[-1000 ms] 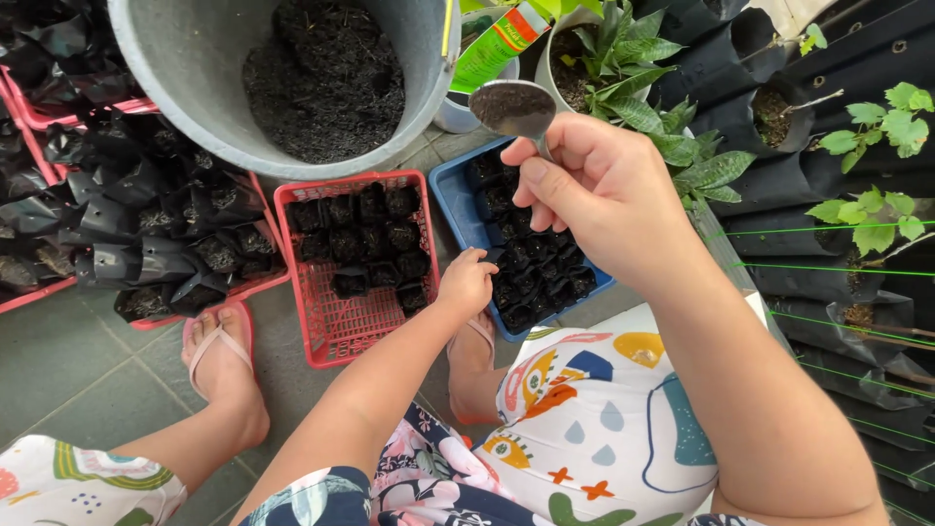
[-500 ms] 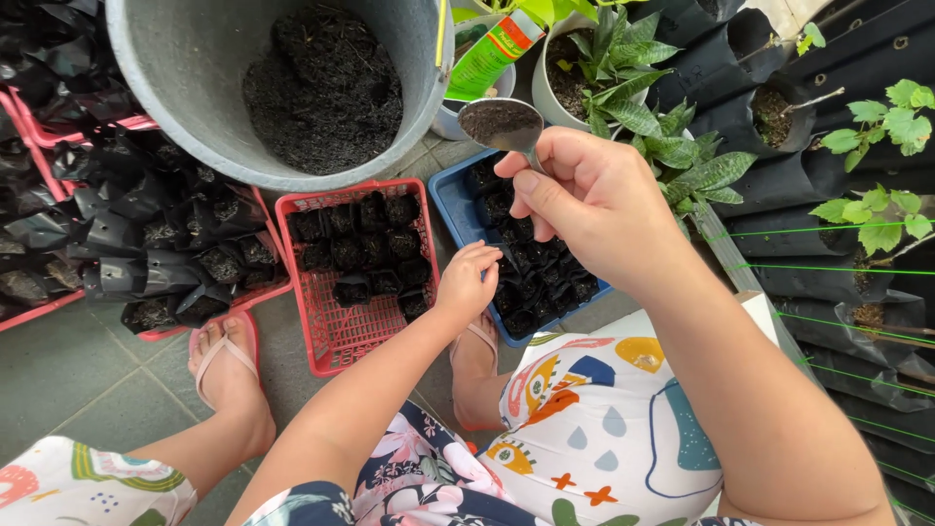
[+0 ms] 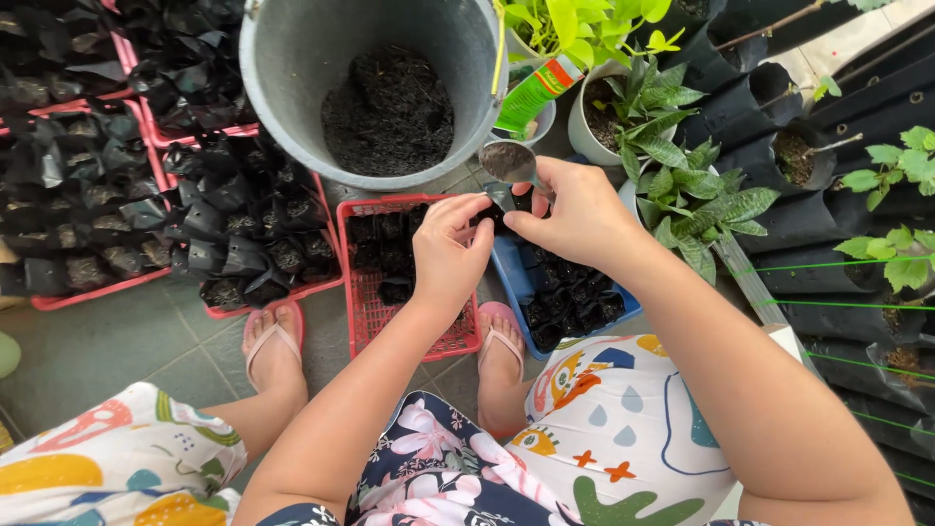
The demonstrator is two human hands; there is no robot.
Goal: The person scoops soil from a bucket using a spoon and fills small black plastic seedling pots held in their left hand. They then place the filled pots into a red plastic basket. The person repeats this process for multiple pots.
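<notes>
While both hands meet at the frame's centre, the left hand [image 3: 450, 245] pinches a small black nursery bag [image 3: 503, 202] in a clenched grip, and the right hand [image 3: 575, 209] grasps a soil-laden scoop [image 3: 508, 162] just above it. Beneath lie the red tray [image 3: 365, 302] and blue tray [image 3: 514, 278]; the grey soil bucket [image 3: 282, 88] stands above.

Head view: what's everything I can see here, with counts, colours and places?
Bucket: one, grey, top centre, holding dark soil.
Scoop: one, metal with green handle, full of soil, in the right hand.
Small bag: one, black, between both hands.
Red trays: several, left and centre, with black bags.
Blue tray: one, under the hands.
Plants: several, green, right.
Sandals: two, pink, on the feet.
Left hand: pinches the bag.
Right hand: holds the scoop.
</notes>
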